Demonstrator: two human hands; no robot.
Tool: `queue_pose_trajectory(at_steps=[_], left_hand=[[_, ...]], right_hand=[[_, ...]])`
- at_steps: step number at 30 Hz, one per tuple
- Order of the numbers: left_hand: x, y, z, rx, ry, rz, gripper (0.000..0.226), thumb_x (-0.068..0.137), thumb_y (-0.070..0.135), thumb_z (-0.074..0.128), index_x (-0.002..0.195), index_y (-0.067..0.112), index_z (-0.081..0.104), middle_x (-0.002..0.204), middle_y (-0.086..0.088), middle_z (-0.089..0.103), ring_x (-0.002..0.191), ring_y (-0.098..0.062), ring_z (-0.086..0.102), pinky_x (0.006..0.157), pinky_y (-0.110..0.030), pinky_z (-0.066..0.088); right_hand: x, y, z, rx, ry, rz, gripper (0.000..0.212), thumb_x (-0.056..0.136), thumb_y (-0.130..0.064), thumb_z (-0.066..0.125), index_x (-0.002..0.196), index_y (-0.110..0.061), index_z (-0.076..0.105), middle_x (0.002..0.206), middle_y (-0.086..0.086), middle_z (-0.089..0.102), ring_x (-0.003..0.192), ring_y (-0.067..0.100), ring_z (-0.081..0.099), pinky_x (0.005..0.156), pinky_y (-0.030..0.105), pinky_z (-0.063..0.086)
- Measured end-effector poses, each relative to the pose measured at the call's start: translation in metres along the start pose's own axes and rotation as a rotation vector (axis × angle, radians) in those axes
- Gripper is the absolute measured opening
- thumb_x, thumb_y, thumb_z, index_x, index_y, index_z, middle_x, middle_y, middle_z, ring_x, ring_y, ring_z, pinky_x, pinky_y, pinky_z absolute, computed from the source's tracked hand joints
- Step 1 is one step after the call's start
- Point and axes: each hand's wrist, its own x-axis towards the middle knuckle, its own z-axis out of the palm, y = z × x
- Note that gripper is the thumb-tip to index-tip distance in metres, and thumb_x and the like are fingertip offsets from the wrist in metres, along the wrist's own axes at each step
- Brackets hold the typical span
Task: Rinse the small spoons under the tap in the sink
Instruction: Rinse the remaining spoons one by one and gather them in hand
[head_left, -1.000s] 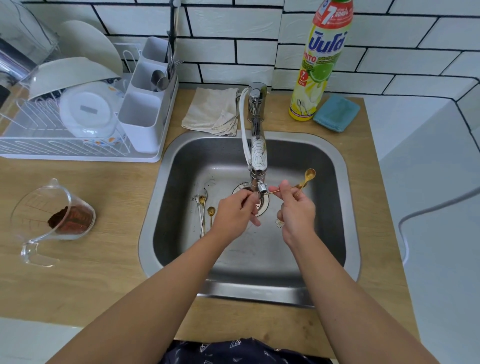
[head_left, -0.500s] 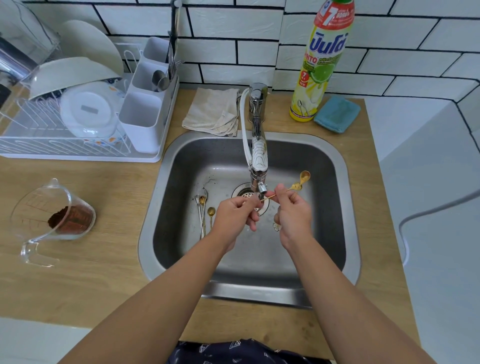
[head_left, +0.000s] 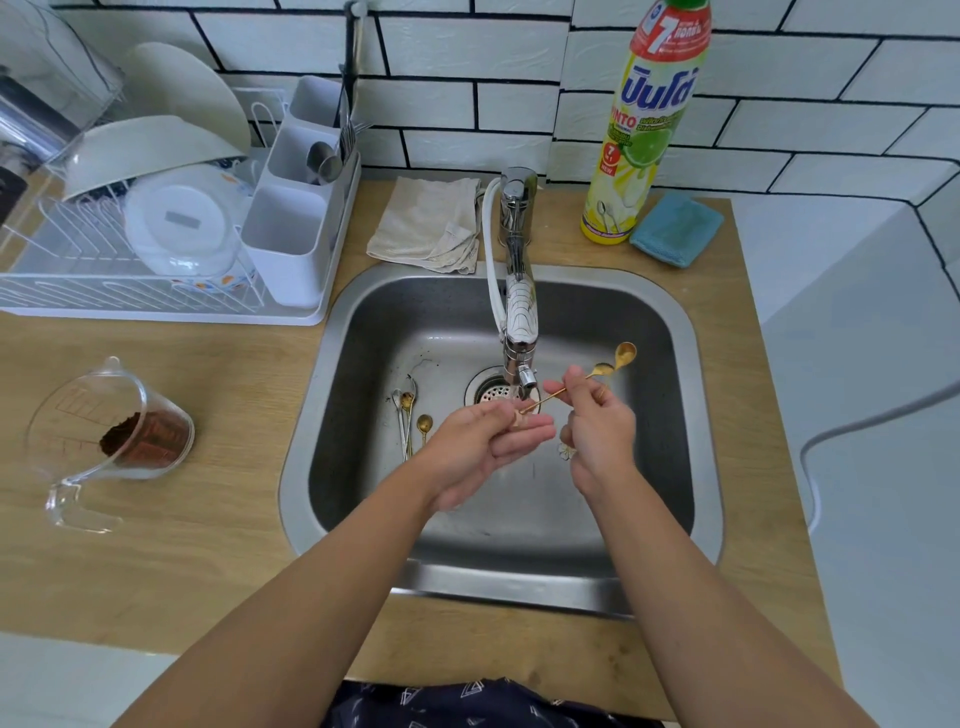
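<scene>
Over the sink (head_left: 701, 415), the right hand (head_left: 597, 431) pinches two gold spoons (head_left: 605, 368) by their thin stems, thumb and forefinger closed on them, bowls pointing up and away to the right. The stem ends reach down under the tap (head_left: 522, 358) spout, where the left hand (head_left: 483, 441) lies cupped beneath them, fingers loosely stretched; its fingertips seem to touch the stem ends, though I cannot tell whether they pinch them. Whether water is running is hard to make out from here.

More spoons (head_left: 410, 415) lie on the sink floor to the left of the drain (head_left: 488, 389), a few silver and gold ones side by side, not yet picked up.

These spoons look light and stiff, and their stems are very thin, so when wet they will likely be slippery and apt to twist or slide between the fingers. The best hold, to my mind, is mid-stem with a firm pinch, leaving bowl and end free for the water. Two held together may splay, as the bowls already do. A dropped one would land near the drain.
</scene>
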Motion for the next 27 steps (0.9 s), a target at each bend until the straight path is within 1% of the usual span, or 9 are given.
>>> queue_pose_trajectory(at_steps=[2, 5, 7, 12, 15, 20, 23, 25, 27], left_hand=[[0.001, 0.001, 0.000, -0.063, 0.034, -0.023, 0.027, 0.107, 0.013, 0.041, 0.123, -0.001, 0.058, 0.107, -0.019, 0.076, 0.102, -0.027, 0.074, 0.085, -0.031, 0.059], [0.010, 0.002, 0.004, -0.043, 0.245, -0.009, 0.021, 0.104, 0.012, 0.050, 0.113, -0.001, 0.064, 0.075, -0.008, 0.075, 0.068, -0.017, 0.075, 0.073, -0.026, 0.061], [0.013, 0.005, 0.007, 0.017, 0.306, 0.022, 0.018, 0.102, 0.012, 0.053, 0.105, 0.002, 0.068, 0.066, -0.004, 0.071, 0.057, -0.013, 0.070, 0.069, -0.023, 0.060], [0.003, 0.002, 0.012, 0.465, 0.237, 0.175, 0.022, 0.104, 0.031, 0.052, 0.093, 0.021, 0.067, 0.078, 0.000, 0.071, 0.071, -0.018, 0.075, 0.080, -0.025, 0.055], [0.000, 0.000, 0.010, 0.836, 0.250, 0.265, 0.027, 0.103, 0.042, 0.051, 0.086, 0.029, 0.067, 0.074, 0.006, 0.074, 0.073, -0.006, 0.073, 0.068, -0.014, 0.045], [0.000, 0.001, 0.013, 0.669, 0.278, 0.210, 0.051, 0.100, 0.044, 0.056, 0.058, 0.020, 0.068, 0.052, -0.002, 0.060, 0.043, -0.022, 0.058, 0.047, -0.025, 0.047], [0.001, -0.001, 0.012, 0.585, 0.180, 0.148, 0.041, 0.107, 0.034, 0.047, 0.082, 0.010, 0.070, 0.060, 0.001, 0.061, 0.049, -0.019, 0.059, 0.062, -0.026, 0.056], [0.000, -0.003, 0.009, 0.531, 0.080, 0.090, 0.030, 0.109, 0.022, 0.041, 0.106, 0.005, 0.065, 0.075, 0.001, 0.063, 0.060, -0.015, 0.066, 0.073, -0.022, 0.056], [-0.002, -0.004, 0.007, 0.494, 0.047, 0.078, 0.025, 0.109, 0.019, 0.040, 0.116, 0.006, 0.060, 0.081, 0.003, 0.066, 0.070, -0.017, 0.072, 0.080, -0.022, 0.055]], right_hand=[[0.002, 0.001, -0.002, 0.015, -0.015, 0.006, 0.025, 0.099, -0.035, 0.069, 0.081, -0.017, 0.068, 0.092, 0.002, 0.082, 0.044, 0.009, 0.026, 0.040, 0.020, 0.027], [-0.001, 0.003, -0.002, 0.021, -0.130, -0.009, 0.016, 0.099, -0.026, 0.070, 0.086, -0.017, 0.069, 0.093, 0.003, 0.082, 0.040, 0.005, 0.027, 0.041, 0.020, 0.026], [-0.002, 0.002, -0.002, 0.018, -0.159, -0.030, 0.013, 0.098, -0.021, 0.072, 0.086, -0.017, 0.071, 0.092, 0.005, 0.081, 0.039, 0.004, 0.029, 0.041, 0.020, 0.027], [0.000, -0.004, -0.001, -0.015, -0.069, -0.039, 0.020, 0.097, -0.028, 0.073, 0.082, -0.015, 0.073, 0.094, 0.004, 0.082, 0.041, 0.006, 0.026, 0.041, 0.022, 0.027], [0.001, -0.006, 0.001, -0.031, -0.054, -0.015, 0.027, 0.095, -0.030, 0.075, 0.070, -0.023, 0.078, 0.088, 0.002, 0.081, 0.042, 0.007, 0.027, 0.039, 0.021, 0.028], [-0.002, -0.002, 0.003, -0.029, -0.078, 0.015, 0.024, 0.095, -0.031, 0.076, 0.074, -0.020, 0.075, 0.086, -0.001, 0.081, 0.044, 0.009, 0.025, 0.039, 0.021, 0.027], [-0.002, -0.003, 0.002, -0.029, -0.068, 0.013, 0.020, 0.096, -0.030, 0.074, 0.082, -0.016, 0.073, 0.086, -0.002, 0.081, 0.043, 0.007, 0.028, 0.040, 0.021, 0.029], [-0.001, -0.004, 0.000, -0.018, -0.051, 0.007, 0.019, 0.097, -0.029, 0.073, 0.087, -0.013, 0.072, 0.086, -0.001, 0.081, 0.040, 0.005, 0.030, 0.040, 0.020, 0.031], [0.000, -0.005, -0.002, -0.027, -0.053, 0.009, 0.019, 0.097, -0.030, 0.073, 0.089, -0.014, 0.071, 0.089, 0.001, 0.081, 0.040, 0.005, 0.029, 0.040, 0.020, 0.031]])
